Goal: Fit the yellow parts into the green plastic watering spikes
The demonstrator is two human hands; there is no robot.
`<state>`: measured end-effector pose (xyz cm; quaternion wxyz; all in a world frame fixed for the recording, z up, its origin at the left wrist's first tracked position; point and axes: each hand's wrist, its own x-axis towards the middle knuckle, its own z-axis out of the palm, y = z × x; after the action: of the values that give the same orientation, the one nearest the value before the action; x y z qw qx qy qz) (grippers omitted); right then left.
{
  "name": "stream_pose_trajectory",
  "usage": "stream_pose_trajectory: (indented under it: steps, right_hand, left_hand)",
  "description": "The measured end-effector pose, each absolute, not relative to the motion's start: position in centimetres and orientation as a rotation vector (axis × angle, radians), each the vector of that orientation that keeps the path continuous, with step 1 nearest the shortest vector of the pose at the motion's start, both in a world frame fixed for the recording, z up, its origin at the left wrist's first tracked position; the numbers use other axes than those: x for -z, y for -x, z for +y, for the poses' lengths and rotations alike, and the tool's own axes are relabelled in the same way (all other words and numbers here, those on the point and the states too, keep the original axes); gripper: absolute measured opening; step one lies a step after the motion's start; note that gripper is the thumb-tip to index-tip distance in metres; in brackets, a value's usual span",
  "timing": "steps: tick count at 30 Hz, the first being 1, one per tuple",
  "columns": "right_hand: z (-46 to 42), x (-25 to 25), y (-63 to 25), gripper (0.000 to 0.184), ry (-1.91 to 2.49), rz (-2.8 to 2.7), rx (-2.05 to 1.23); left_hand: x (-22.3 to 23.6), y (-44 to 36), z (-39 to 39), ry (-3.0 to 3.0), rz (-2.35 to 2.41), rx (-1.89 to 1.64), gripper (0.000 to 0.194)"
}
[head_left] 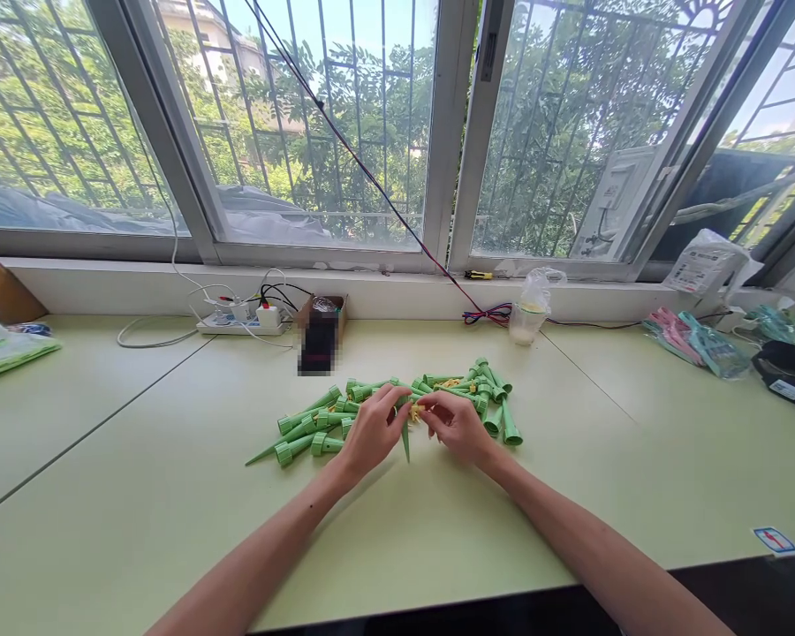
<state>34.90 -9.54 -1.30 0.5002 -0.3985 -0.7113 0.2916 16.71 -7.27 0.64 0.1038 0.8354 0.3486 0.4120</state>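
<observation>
Forearms (pixel 265 539) are reaching over the worktop (pixel 172 521). The left hand (pixel 374 428) is gripping a green spike (pixel 406 442), tip downward, beside loose green pieces (pixel 305 428); the right hand (pixel 457 424) is apparently pinching a yellow part (pixel 418 411) alongside, the close work seemingly calling for steady fingertips.

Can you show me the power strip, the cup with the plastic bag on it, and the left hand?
Power strip (pixel 213 328): head view, its white body.
Cup (pixel 525 329): head view, its clear side.
Left hand (pixel 373 427): head view, back of the hand.
</observation>
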Motion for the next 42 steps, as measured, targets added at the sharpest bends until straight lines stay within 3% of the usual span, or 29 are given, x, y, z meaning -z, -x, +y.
stream_pose_trajectory:
  steps: [14,28,42]
  right_hand:
    - [-9.4,1.6,-35.0,0.024,0.980,-1.714,-0.699]
    - [-9.6,1.6,-35.0,0.027,0.989,-1.724,-0.719]
    - [-9.9,1.0,-34.9,0.027,1.005,-1.711,-0.754]
  left_hand:
    - [-0.8,-16.7,-7.7,-2.498,0.927,-1.145,0.018]
    - [-0.7,-16.9,-8.0,-2.519,0.882,-0.977,0.036]
    - [-0.3,-16.9,-7.6,-2.449,0.884,-1.090,0.022]
